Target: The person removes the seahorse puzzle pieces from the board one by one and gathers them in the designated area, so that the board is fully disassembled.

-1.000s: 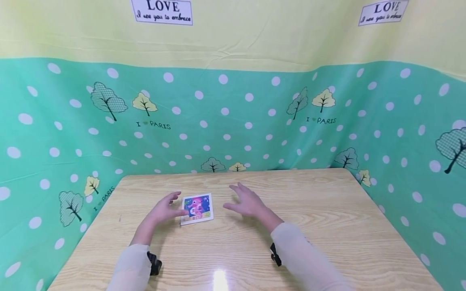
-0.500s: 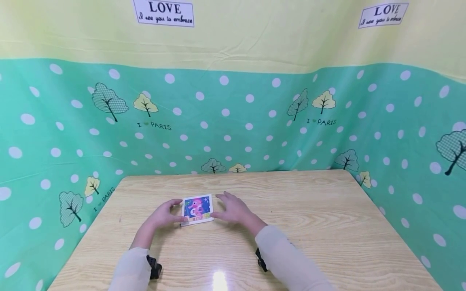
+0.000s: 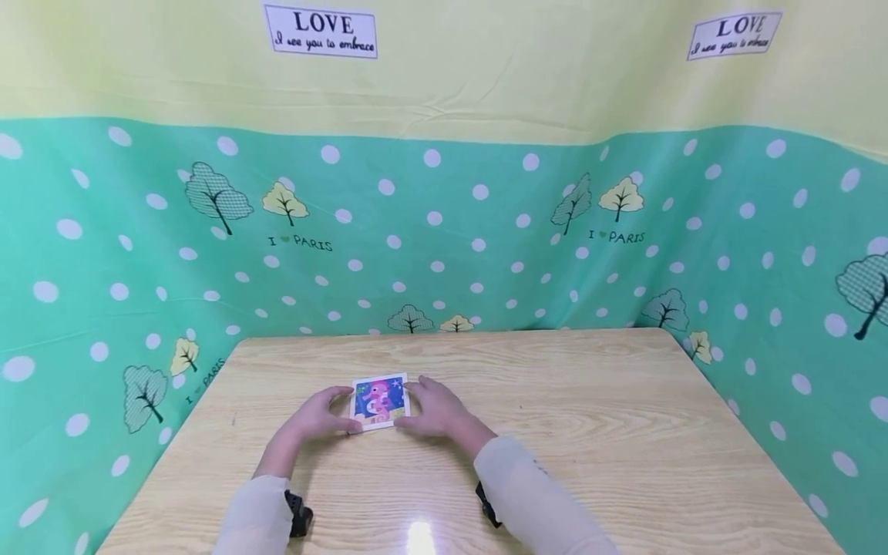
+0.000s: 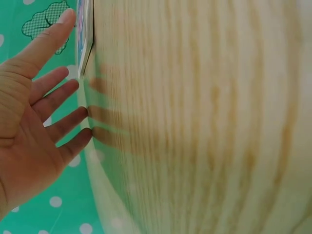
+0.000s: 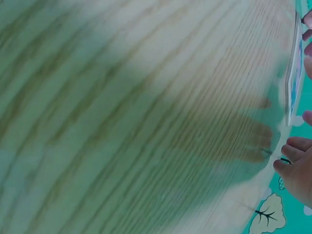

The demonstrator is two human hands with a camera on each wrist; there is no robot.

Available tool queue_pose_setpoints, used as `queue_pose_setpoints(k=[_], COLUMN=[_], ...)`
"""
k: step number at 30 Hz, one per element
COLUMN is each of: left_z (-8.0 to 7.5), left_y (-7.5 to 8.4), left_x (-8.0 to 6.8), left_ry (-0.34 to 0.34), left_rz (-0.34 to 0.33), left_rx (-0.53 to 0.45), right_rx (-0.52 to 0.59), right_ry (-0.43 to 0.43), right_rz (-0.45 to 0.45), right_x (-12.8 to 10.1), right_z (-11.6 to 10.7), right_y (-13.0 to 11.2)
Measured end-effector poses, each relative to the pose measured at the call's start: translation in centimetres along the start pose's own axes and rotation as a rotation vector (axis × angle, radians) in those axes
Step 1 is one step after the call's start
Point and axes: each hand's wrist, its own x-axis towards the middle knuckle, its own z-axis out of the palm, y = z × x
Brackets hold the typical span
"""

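A square picture board [image 3: 379, 402] with a white border lies flat on the wooden table, showing a pink seahorse on dark blue. At its left side is my left hand [image 3: 314, 416], thumb at the near left corner and fingers spread by the left edge. The left wrist view shows those fingers [image 4: 63, 95] nearly straight and apart, below the board's edge [image 4: 87, 51]. My right hand [image 3: 437, 411] is at the right side, thumb at the near right corner, fingertips by the right edge. In the right wrist view that hand [image 5: 298, 170] is partly cut off.
The wooden table [image 3: 590, 432] extends well to the right of the board. Behind and beside it hangs a green and yellow curtain [image 3: 444, 200] with dots and trees. A black wrist camera [image 3: 300, 515] sits on the left wrist, and another [image 3: 488, 505] on the right.
My right hand has moved left from a gap away up to the board's right edge. The left hand has stayed at the left side, its fingertips a little lower. The board keeps its place.
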Motion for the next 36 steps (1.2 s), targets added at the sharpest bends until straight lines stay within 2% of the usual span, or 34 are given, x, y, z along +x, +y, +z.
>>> queue_pose_setpoints(k=[5,20,27,36], left_z=[0.3,0.8,0.8,0.9], left_y=[0.1,0.5,0.6,1.6], left_x=[0.1,-0.1,0.4,0.5], left_ry=[0.002,0.010,0.006,0.001], left_rz=[0.015,0.005,0.012,0.042], left_rx=[0.006,0.026,0.073,0.138], right_rx=[-0.007,-0.080,-0.086,-0.108], right_ry=[0.005,-0.031,-0.038,-0.055], right_rz=[-0.019,-0.053,-0.060,-0.088], right_x=[0.2,0.5,0.5,0.2], right_z=[0.6,1.6,1.1,0.3], right_y=[-0.3,-0.2,0.2,1.1])
